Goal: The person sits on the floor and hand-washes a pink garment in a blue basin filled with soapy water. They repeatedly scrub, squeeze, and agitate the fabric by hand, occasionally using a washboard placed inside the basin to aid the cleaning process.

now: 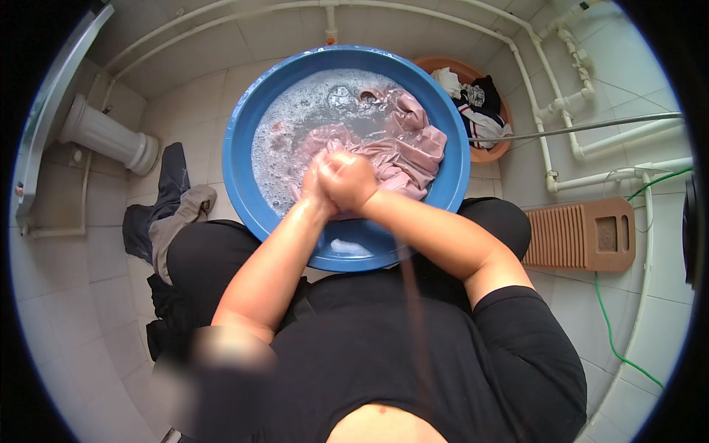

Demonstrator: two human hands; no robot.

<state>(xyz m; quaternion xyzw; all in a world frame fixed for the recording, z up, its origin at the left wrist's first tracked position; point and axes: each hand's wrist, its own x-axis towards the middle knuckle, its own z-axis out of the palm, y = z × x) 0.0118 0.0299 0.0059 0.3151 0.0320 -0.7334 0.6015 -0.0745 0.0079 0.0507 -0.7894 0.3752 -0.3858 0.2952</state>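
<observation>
A large blue basin [235, 159] stands between my knees, holding sudsy water [284, 122]. A wet pink garment [417, 151] lies bunched in it, mostly right of the middle; its kind does not show. My left hand [315, 181] and my right hand [348, 179] are pressed together over the near part of the basin. Both have curled fingers closed on the pink garment, part of which shows just beyond the knuckles. The fingertips and the gripped cloth are mostly hidden. On the basin's near wall is a whitish patch [350, 247], perhaps suds or soap.
A brown ridged washboard [565, 235] is at the right, near a green hose [611, 332]. An orange tub [504, 153] of clothes stands behind the basin to the right. Dark and beige clothes [173, 192] lie on the left floor by a white pedestal [111, 136]. White pipes [539, 118] line the walls.
</observation>
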